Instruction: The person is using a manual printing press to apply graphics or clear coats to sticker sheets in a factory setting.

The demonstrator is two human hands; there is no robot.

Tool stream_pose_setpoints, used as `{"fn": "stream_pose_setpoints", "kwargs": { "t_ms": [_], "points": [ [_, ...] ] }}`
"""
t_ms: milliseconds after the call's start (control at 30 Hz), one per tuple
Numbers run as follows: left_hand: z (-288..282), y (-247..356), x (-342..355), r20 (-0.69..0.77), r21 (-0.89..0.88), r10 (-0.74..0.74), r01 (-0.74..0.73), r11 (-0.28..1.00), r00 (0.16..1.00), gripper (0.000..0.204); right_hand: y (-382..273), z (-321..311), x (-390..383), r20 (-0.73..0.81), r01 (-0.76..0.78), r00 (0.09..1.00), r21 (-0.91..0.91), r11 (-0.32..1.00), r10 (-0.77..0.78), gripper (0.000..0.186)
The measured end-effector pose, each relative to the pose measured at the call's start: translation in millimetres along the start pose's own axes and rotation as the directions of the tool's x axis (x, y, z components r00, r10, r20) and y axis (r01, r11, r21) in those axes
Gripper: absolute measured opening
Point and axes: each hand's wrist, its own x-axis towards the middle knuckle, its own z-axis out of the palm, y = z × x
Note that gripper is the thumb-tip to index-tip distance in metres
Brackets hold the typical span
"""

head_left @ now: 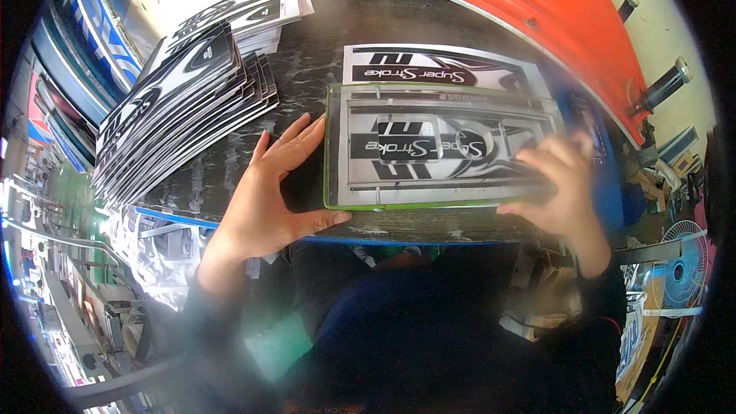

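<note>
Between left and right, a clear plate (447, 149) lying flat

Seen from the head, the green-edged plate rests near the close side of the dark table (414, 224), its long axis running side to side; a printed sheet (441, 67) shows past its far edge; similar print shows through it, though whether that belongs to the same sheet cannot be told.

What seems to matter most is how the two short ends stand to the palms: one end faces each hand, so any hold would likely work along the long axis. For the left hand (268, 199), the plate lies directly right; its fingers are spread wide, empty, reaching up beside the left end, with the thumb aimed right, just below the near left corner; whether a fingertip touches cannot be told. The right hand (566, 188) looks the nearer; its fingers overlap the right end, pointing left, the thumb by the near edge; it is blurred, so whether they grip cannot be told. Well left of the plate, beyond the left hand, leans a stack (184, 111) of similar sheets.
</note>
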Motion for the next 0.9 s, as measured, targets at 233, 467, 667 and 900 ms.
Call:
{"fn": "stream_pose_setpoints", "kwargs": {
  "t_ms": [233, 467, 667, 900],
  "points": [
    [1, 0, 1, 0.016, 0.026, -0.013, 0.012, 1.000, 1.000, 0.099, 1, 1, -1, 0.006, -0.002, 1.000, -0.008, 1.000, 0.002, 0.061],
    [2, 1, 0, 0.017, 0.033, -0.027, 0.027, 0.999, 0.999, 0.099, 0, 0, -1, 0.014, -0.017, 1.000, 0.009, 1.000, 0.017, 0.061],
    [2, 2, 1, 0.025, 0.046, -0.028, 0.027, 0.999, 0.999, 0.099, -1, 1, 0, -0.014, -0.011, 1.000, 0.024, 1.000, 0.012, 0.061],
    [2, 0, 0, 0.038, 0.044, 0.007, -0.008, 0.999, 0.999, 0.097, 10, -28, -6, 0.183, -0.114, 0.976, -0.055, 0.992, 0.122, 0.092]
  ]
}}
